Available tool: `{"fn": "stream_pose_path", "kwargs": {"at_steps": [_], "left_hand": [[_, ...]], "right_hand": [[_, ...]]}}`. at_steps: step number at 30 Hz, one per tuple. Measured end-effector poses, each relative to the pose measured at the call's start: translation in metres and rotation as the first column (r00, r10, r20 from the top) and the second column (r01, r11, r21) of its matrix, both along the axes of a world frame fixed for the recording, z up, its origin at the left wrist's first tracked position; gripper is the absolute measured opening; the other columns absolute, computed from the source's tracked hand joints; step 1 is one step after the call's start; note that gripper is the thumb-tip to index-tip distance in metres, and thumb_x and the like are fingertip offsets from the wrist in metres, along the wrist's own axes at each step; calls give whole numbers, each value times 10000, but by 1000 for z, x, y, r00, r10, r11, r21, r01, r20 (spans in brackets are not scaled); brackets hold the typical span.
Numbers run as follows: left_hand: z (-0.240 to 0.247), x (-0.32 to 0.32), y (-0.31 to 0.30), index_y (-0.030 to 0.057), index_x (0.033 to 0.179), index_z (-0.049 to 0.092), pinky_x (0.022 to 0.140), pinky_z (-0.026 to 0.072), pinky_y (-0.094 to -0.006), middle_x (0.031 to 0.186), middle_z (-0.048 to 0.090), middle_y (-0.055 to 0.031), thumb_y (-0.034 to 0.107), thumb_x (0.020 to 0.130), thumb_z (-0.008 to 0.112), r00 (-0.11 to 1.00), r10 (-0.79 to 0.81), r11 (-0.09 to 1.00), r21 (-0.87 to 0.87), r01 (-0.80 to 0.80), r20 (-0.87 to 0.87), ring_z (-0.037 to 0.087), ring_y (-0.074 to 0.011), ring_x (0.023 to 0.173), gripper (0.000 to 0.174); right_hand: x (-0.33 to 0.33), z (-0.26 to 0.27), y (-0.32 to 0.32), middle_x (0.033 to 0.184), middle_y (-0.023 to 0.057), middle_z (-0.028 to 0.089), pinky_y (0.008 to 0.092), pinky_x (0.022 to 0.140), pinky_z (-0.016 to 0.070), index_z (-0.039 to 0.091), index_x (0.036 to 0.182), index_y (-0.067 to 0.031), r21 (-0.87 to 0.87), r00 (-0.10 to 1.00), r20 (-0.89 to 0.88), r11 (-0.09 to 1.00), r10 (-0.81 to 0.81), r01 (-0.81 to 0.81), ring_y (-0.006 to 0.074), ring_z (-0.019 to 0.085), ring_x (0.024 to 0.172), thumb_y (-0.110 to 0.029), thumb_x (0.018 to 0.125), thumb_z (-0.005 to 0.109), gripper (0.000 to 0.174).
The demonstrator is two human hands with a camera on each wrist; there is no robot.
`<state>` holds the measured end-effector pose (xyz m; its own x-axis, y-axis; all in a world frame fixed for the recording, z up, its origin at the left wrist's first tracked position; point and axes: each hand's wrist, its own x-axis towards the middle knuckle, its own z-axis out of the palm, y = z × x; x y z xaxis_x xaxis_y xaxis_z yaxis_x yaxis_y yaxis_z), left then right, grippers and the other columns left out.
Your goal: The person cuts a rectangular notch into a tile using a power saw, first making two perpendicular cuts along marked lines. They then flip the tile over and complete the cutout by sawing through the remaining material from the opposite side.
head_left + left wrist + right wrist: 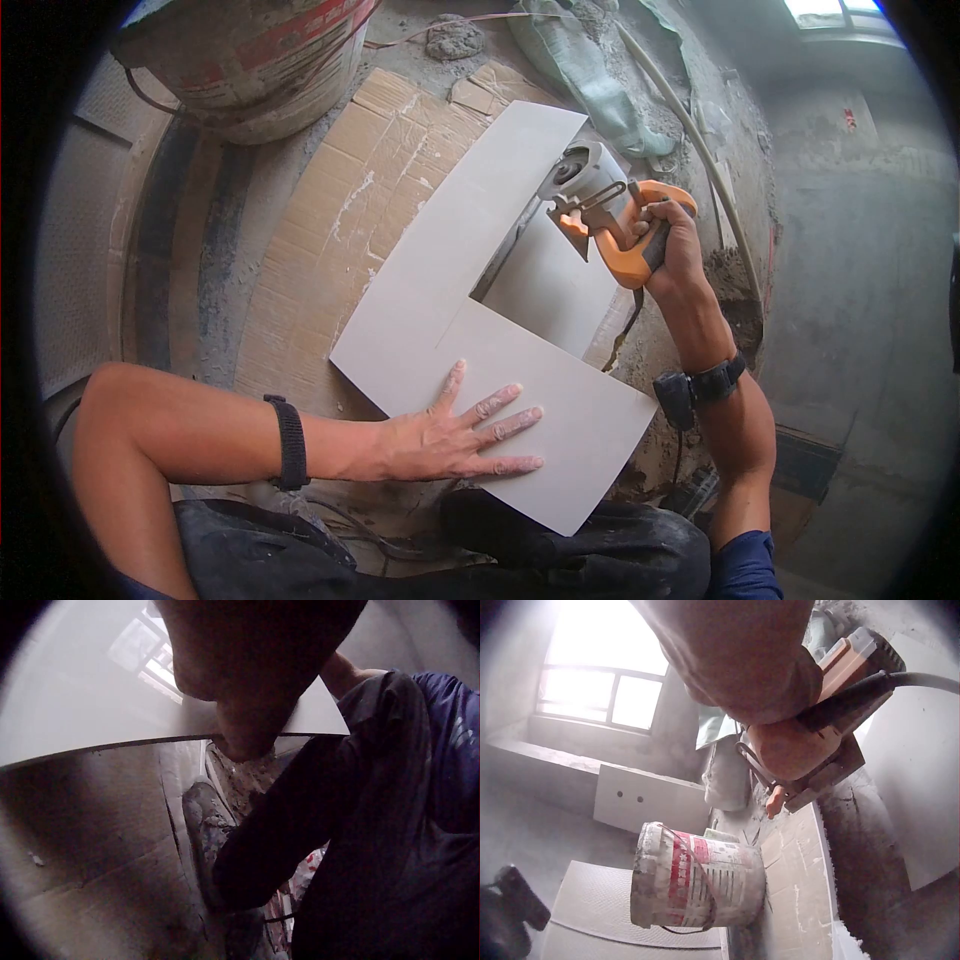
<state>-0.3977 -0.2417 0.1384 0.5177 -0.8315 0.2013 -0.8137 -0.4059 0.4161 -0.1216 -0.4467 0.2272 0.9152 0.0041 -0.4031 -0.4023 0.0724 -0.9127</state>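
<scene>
My left hand [465, 435] rests with dusty, spread fingers on a white L-shaped tile [420, 240]. A thin line runs on from the tile's inner corner. Held in my right hand [675, 235] is an orange tile cutter [630, 255], its guarded blade at the far end, close beside the tile's long arm. Another pale piece [560, 280] lies lower, inside the notch. In the right wrist view the hand wraps the cutter [795, 750], with a black cord running from it. The left wrist view has the dark underside of the left hand [255, 682] over the glossy tile [82, 697].
Cardboard [310, 230] lies under the tile. A stained bucket [270, 70] stands at the far left, a patterned panel [630, 907] near it. Green sacking [580, 80] and a long pipe [690, 130] lie at the back. My knee [610, 550] is close to the tile's near corner.
</scene>
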Motion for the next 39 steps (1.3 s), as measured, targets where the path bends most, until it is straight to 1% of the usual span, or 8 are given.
{"fn": "stream_pose_path", "kwargs": {"at_steps": [4,10,12,19,21,27,37,39], "left_hand": [[1,2,2,347,1601,146,960,263,-887,1653,164,-193,170,1046,317,1000,1,1000,-13,-1,-9,264,-467,1477,607],[3,3,3,345,1600,151,961,263,-887,1652,162,-195,154,1042,321,1000,-6,1000,-14,6,-19,246,-472,1481,614],[3,3,2,370,1581,206,935,356,-847,1617,248,-203,199,1027,365,998,22,1000,-13,-21,51,314,-464,1442,601],[3,4,3,367,1582,207,939,352,-848,1617,248,-204,195,1029,362,999,14,1000,-16,-13,38,324,-463,1437,600],[4,5,3,366,1583,206,934,354,-848,1618,247,-203,195,1024,367,999,13,1000,-14,-12,41,322,-463,1438,606],[5,5,4,357,1585,206,927,364,-842,1619,248,-199,200,1015,378,999,11,1000,-19,-10,48,317,-464,1438,616],[6,6,4,353,1583,215,927,366,-842,1616,252,-202,211,1014,381,999,8,1000,-27,-7,35,305,-469,1442,609],[7,4,4,337,1598,155,958,277,-882,1650,171,-196,192,1037,347,1000,-2,1000,-10,2,-13,254,-473,1477,611]], "right_hand": [[4,-2,-1,782,34,558,316,637,575,531,1010,-41,9,1000,-16,1000,3,-3,113,588,626,-85,882,554,137],[5,-3,-3,764,36,550,303,633,559,547,920,-49,14,999,-36,1000,13,-13,118,580,630,-93,879,560,62],[4,-2,-4,765,22,578,278,651,567,561,927,-55,24,999,-21,999,39,-39,106,590,650,-87,881,558,57],[0,5,2,771,20,590,271,648,571,569,925,-59,-6,998,-34,998,57,-57,102,601,656,-81,885,553,48],[-3,9,7,791,43,565,315,659,576,537,964,-58,-25,999,-35,1000,11,-12,125,598,653,-115,895,561,93],[2,4,-1,780,33,549,296,631,571,528,952,-53,20,998,-36,999,42,-42,104,597,651,-91,896,540,68],[0,9,2,741,21,571,289,648,572,547,915,-67,-18,996,-55,997,70,-71,102,594,643,-98,867,562,59],[2,8,2,743,20,568,287,644,573,549,918,-69,-32,997,-66,999,40,-42,105,596,639,-97,862,561,64]]}}
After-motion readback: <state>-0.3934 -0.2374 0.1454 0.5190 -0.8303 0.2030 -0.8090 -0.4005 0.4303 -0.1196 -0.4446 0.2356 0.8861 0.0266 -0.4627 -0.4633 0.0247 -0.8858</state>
